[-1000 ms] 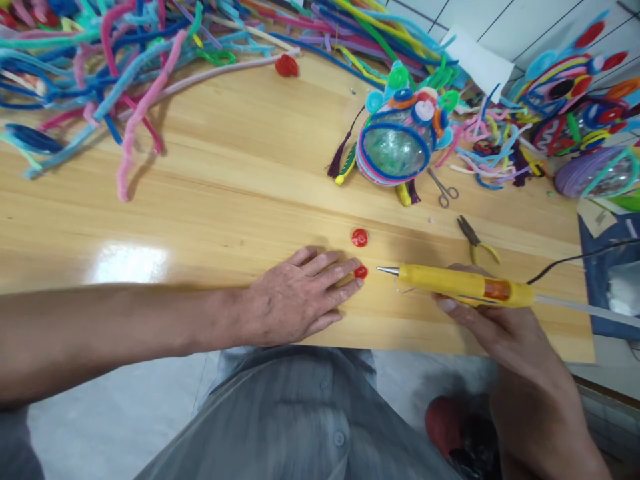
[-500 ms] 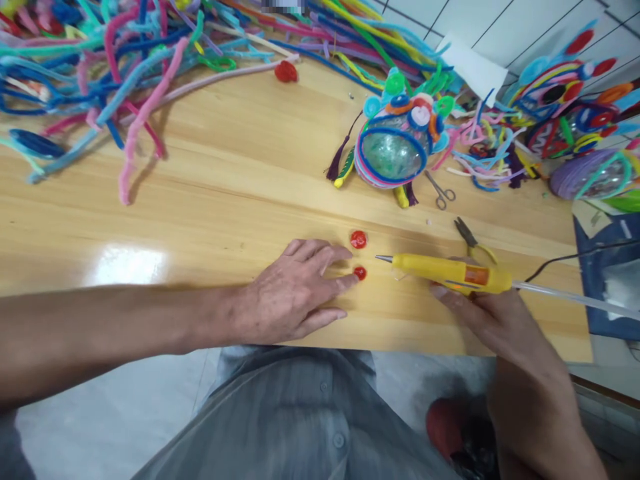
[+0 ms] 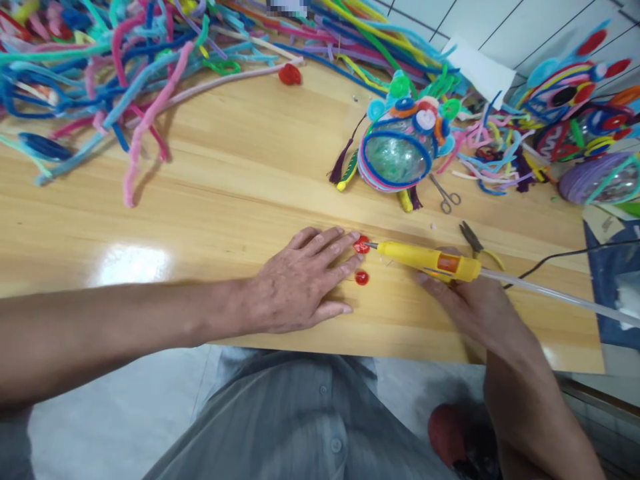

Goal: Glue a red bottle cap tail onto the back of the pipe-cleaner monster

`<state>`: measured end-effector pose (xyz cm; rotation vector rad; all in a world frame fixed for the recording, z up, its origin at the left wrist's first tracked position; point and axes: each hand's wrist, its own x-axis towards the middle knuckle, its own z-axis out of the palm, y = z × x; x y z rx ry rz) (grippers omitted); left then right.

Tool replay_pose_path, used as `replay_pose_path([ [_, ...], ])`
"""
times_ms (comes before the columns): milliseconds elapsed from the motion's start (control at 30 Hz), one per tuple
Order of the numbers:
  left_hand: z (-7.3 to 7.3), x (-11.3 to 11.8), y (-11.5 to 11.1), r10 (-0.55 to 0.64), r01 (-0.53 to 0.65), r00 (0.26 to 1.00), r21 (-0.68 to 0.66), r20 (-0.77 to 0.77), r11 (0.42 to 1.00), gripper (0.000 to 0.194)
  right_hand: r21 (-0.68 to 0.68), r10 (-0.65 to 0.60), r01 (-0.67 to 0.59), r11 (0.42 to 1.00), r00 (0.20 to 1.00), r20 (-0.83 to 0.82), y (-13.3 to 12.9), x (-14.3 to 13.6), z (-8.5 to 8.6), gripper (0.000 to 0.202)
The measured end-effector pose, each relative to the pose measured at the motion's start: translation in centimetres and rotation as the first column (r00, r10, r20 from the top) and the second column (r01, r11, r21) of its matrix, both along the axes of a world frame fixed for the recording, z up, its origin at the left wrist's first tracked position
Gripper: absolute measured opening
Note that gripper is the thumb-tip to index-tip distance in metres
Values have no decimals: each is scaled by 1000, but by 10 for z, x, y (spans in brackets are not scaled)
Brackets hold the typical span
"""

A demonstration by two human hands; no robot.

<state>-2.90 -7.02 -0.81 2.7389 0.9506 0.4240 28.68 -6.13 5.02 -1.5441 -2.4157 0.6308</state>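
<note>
My left hand (image 3: 303, 283) lies palm down on the wooden table, fingers spread, its fingertips touching the edge of the upper red disc (image 3: 362, 245). A smaller red disc (image 3: 361, 277) lies just below, beside the fingers. In my right hand (image 3: 473, 303) is a yellow glue gun (image 3: 425, 259), its metal tip over the upper red disc. A clear glue stick (image 3: 555, 295) runs out of the gun's back end.
Beyond the hands stands a decorated clear ball (image 3: 397, 157). Scissors (image 3: 445, 195) and pliers (image 3: 475, 241) lie right of it. Pipe cleaners (image 3: 160, 93) cover the back left; a red piece (image 3: 290, 74) lies near them. More decorated balls (image 3: 600, 180) are at the right.
The glue gun has moved left, bringing its tip over the upper red disc. My left fingers have shifted from the lower disc to the upper one.
</note>
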Motion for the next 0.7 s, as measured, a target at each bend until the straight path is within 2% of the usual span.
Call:
replay_pose_path([
  [167,0,0,0,4,-4,1000,3,0,1000,73,-26,-30,30,999,999,21,-1,-1,1,22],
  [467,-3,1,0,-2,1,1000,17,22,1000,76,-61,-119,123,991,991,67,-4,-1,2,32],
  [700,-2,0,1,-1,1,1000,-5,11,1000,75,-47,-81,84,995,994,70,-5,-7,3,42],
])
